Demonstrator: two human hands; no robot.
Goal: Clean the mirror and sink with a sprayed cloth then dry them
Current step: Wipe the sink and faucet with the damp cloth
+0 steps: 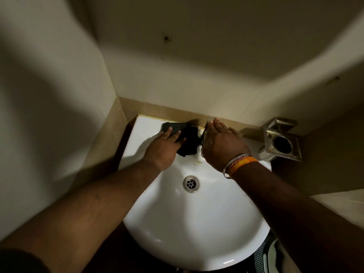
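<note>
The white sink (197,223) fills the lower middle, with a metal drain (191,183) in its bowl. A black cloth (189,142) lies bunched on the back ledge. My left hand (163,148) presses down on the cloth's left part, fingers spread over it. My right hand (222,144) is just to the right, at the middle of the back ledge. It is wrapped over a clear see-through container (204,138), whose shape is hard to make out. The tap is hidden under the hands. No mirror is in view.
A steel wall holder (280,141) with a round cup opening sticks out at the right, close to my right wrist. Cream walls (177,75) close in at the back and left. A brown tile strip (167,112) runs behind the sink.
</note>
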